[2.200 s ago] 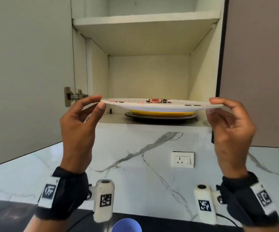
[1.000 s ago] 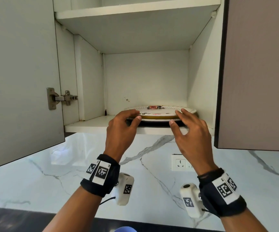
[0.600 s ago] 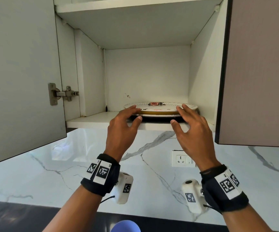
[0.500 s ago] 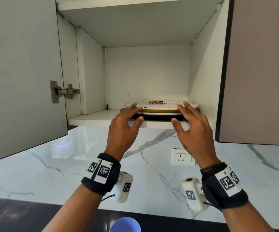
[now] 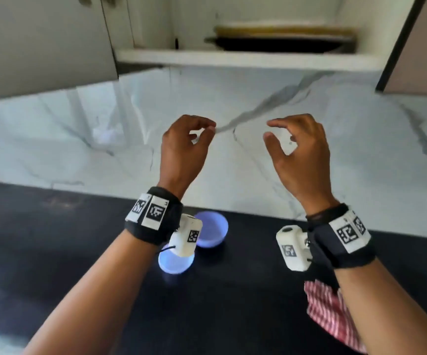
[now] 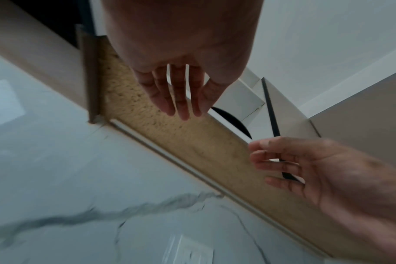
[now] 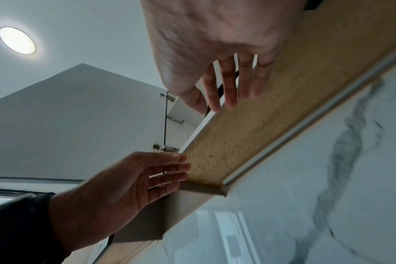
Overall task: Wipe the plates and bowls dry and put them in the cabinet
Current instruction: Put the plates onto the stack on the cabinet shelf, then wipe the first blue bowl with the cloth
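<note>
Cabinet door point(image 5: 40, 42): flat, matte grey panel, swung open at far left.
Desk point(image 5: 53, 239): dark, glossy slab under a white marble-veined backsplash point(image 5: 104, 139).
Left hand point(image 5: 184, 149): raised in front of the backsplash below the shelf, fingers point(image 5: 204, 124) loosely curled, holding nothing.
Bowls point(image 5: 211, 231): two small, round, pale blue ones, smooth, standing on the desk touching each other, partly behind the left wrist camera.
Plates point(image 5: 279, 37): a stack on the cabinet shelf point(image 5: 232, 58); a black plate lowest, a yellow-rimmed one above, a white one on top, blurred.
Right hand point(image 5: 299, 155): level with the left and apart from it, fingers point(image 5: 279, 123) relaxed and half bent, empty.
Cloth point(image 5: 327, 311): red-and-white striped fabric, crumpled on the desk under the right forearm.
Shelf underside point(image 6: 192, 142): raw, speckled tan chipboard, seen from both wrist views.
</note>
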Motion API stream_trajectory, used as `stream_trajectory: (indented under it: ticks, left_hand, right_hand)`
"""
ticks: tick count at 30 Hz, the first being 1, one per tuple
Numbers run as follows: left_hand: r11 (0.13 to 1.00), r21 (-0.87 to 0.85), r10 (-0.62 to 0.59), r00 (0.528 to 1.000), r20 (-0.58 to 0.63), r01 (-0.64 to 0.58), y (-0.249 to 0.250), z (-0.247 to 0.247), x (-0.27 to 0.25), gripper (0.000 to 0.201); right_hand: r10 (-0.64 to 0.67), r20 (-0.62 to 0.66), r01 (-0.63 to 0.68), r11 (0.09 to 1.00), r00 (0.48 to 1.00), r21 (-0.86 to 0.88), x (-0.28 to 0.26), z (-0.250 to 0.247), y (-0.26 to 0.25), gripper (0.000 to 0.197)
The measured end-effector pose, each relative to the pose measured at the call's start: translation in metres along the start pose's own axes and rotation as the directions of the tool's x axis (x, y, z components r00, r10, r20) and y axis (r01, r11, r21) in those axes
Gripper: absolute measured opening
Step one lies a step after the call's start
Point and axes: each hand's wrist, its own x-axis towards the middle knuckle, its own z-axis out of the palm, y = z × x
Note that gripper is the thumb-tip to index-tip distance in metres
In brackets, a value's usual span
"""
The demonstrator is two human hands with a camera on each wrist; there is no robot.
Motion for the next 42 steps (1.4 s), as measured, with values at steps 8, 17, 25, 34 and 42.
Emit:
stream_trajectory:
  ticks: [8,17,25,34,42]
  left_hand:
    - [0.873,0.181,-0.477,0.871,0.117,0.454,-0.088,-0.045,-0.120,0.013]
    - [0.684,0.209,-0.723,0.687,0.069,0.699,-0.145,-0.062,-0.201,0.013]
    - [0.636,0.285,-0.759,0.648,0.064,0.717,-0.172,-0.048,-0.214,0.013]
    - [0.591,0.252,-0.797,0.602,0.039,0.766,-0.189,-0.026,-0.202,0.012]
    - [0.572,0.266,-0.820,0.544,0.177,0.776,-0.210,-0.024,-0.188,0.021]
  right_hand:
    - [0.438,0.562,-0.389,0.896,0.702,-0.213,-0.133,0.051,0.022,0.022]
    - [0.545,0.821,-0.245,0.830,0.170,-0.500,-0.208,0.111,0.055,0.063]
    - [0.544,0.833,-0.245,0.826,0.106,-0.508,-0.214,0.175,0.110,0.075]
    - [0.598,0.794,-0.223,0.793,0.109,-0.566,-0.217,0.219,0.135,0.036]
    - [0.674,0.683,-0.521,0.705,0.280,-0.482,-0.222,0.197,0.130,0.018]
